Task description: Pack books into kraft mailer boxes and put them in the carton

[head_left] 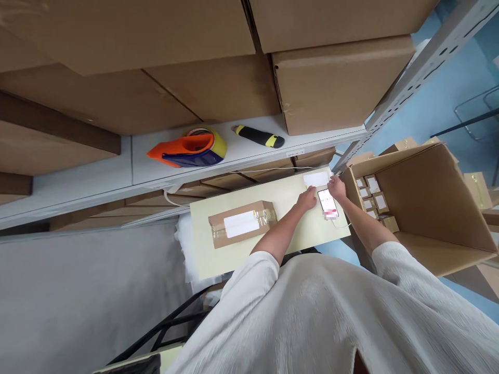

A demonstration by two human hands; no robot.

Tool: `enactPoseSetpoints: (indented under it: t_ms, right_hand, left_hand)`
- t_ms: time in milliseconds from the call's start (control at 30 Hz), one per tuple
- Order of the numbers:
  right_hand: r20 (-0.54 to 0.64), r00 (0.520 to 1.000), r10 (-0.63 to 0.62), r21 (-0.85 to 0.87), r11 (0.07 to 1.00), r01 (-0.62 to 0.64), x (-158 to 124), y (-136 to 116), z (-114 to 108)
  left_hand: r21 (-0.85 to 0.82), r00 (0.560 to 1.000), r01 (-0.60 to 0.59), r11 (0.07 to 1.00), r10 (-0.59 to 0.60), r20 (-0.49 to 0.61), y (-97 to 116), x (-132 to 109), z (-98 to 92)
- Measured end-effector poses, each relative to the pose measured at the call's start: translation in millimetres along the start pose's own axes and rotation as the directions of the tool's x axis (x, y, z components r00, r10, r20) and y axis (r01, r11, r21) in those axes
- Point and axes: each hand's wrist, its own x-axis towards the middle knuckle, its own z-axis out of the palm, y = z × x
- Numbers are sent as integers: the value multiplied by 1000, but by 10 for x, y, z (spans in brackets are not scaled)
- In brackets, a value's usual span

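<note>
Left hand (307, 198) and right hand (337, 188) touched the white label (315, 179), grip unclear; the open carton (432, 202) held small boxes (380, 202)!

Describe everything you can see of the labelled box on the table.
The box is long, appears closed and looks like brown cardboard. A white label with a small yellow mark near one corner covers much of its upper face, and shiny clear tape shows at its ends. It lies flat on the pale table. Neither hand touches it; whether the left forearm does is unclear.
</note>
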Motion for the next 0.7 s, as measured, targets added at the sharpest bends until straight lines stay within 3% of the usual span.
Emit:
enactPoseSetpoints:
  t_ms: [200, 333, 433, 533, 700]
  right_hand:
    - [-76, 997, -13, 101, 995, 21, 93, -53, -31]
    - [-117, 992, -49, 260, 962, 79, 135, -114, -17]
    - [-70, 994, -85, 462, 880, 108, 142, -140, -10]
    - [5, 992, -122, 621, 778, 93, 135, -153, -4]
    - [70, 983, -169, 723, 688, 67, 112, -163, 9]
  left_hand:
    - [28, 998, 53, 998, -54, 20, 54, -21, -88]
    - [-21, 993, 121, 992, -121, -3, 128, 39, -183]
    - [-192, 983, 74, 979, -104, -152, 184, 120, -228]
    - [-428, 945, -43, 903, -102, -312, 247, 201, -245]
    - [-622, 916, -133, 771, -143, -374, 316, 241, -252]
